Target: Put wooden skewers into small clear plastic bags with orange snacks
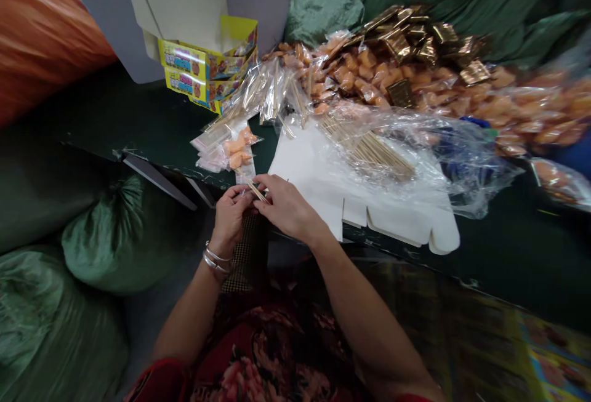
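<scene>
My left hand (229, 211) and my right hand (282, 202) meet above the dark green table edge, their fingertips pinching thin wooden sticks (257, 191) between them. The lower part of the sticks is hidden by my fingers. Just beyond my hands lies a small clear bag of orange sweets on sticks (235, 152). To the right of my right hand is a flat white cardboard blank (318, 189). A bundle of wooden sticks in clear plastic (369, 152) rests on that blank. Silver bangles circle my left wrist.
Many orange sweets (364, 69) and gold foil packets (415, 45) are heaped at the back. Yellow printed boxes (203, 69) stand at back left. Green sacks (111, 236) sit on the floor at left, and more green sacks lie behind the table.
</scene>
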Action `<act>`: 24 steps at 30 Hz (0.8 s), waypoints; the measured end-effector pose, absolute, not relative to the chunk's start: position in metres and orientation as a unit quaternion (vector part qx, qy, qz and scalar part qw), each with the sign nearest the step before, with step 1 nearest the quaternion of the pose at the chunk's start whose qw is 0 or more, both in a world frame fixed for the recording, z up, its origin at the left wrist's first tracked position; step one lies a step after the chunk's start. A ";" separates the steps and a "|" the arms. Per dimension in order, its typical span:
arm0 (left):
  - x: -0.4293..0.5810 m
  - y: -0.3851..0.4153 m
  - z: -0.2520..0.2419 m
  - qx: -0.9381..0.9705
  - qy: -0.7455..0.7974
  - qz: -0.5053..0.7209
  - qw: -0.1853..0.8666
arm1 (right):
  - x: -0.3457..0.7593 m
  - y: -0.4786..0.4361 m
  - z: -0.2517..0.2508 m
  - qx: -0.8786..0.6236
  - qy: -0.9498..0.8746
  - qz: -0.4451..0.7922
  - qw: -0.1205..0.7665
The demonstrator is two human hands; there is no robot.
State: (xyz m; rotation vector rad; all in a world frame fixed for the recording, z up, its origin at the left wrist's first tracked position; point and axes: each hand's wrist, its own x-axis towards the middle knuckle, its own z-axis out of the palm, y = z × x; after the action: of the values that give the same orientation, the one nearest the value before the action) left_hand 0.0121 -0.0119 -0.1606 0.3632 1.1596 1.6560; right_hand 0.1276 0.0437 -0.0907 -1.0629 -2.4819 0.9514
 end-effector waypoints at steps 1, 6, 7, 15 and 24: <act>0.013 -0.011 -0.161 0.154 0.482 0.691 0.516 | 0.134 0.035 -0.095 -0.362 -0.849 0.342 0.175; 0.027 -0.018 -0.160 0.211 0.526 0.668 0.482 | 0.123 0.016 -0.112 -0.434 -0.792 0.294 0.314; 0.029 -0.021 -0.159 0.228 0.533 0.661 0.476 | 0.113 0.020 -0.114 -0.449 -0.786 0.270 0.328; -0.016 -0.034 -0.140 0.258 0.566 0.606 0.496 | 0.046 0.089 -0.114 -0.486 -0.775 0.226 0.334; -0.101 -0.006 -0.025 0.427 0.623 0.621 0.209 | 0.046 0.127 -0.136 -0.352 -0.914 0.040 0.198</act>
State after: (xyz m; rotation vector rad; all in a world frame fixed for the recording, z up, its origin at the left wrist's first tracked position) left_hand -0.1006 -0.0063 -0.0252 1.1882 1.7331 1.7280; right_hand 0.0463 0.1272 -0.1355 -0.9855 -2.5582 0.1116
